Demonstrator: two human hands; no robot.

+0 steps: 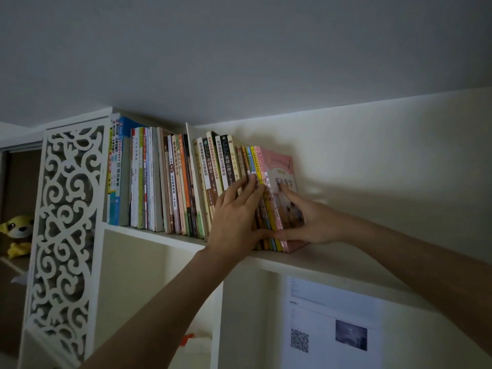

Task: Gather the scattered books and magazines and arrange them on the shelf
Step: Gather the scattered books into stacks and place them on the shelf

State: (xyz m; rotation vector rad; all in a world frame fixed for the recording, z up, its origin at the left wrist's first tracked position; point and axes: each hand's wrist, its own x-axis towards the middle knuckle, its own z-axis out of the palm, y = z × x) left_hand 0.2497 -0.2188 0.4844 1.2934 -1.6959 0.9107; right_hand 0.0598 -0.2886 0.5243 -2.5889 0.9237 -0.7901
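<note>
1. Your left hand (234, 214) lies with fingers straight and slightly spread against the spines of the thin books (262, 198) on the top shelf (332, 262).
2. Your right hand (311, 222) presses the pink book (282, 187), thumb and fingers spread on its cover.
3. Squeeze both inward, keeping the spines flush and upright.

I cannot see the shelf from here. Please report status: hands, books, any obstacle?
Left hand flat on spines, right hand flat on pink book. Small books upright on shelf. No obstacle.
</note>
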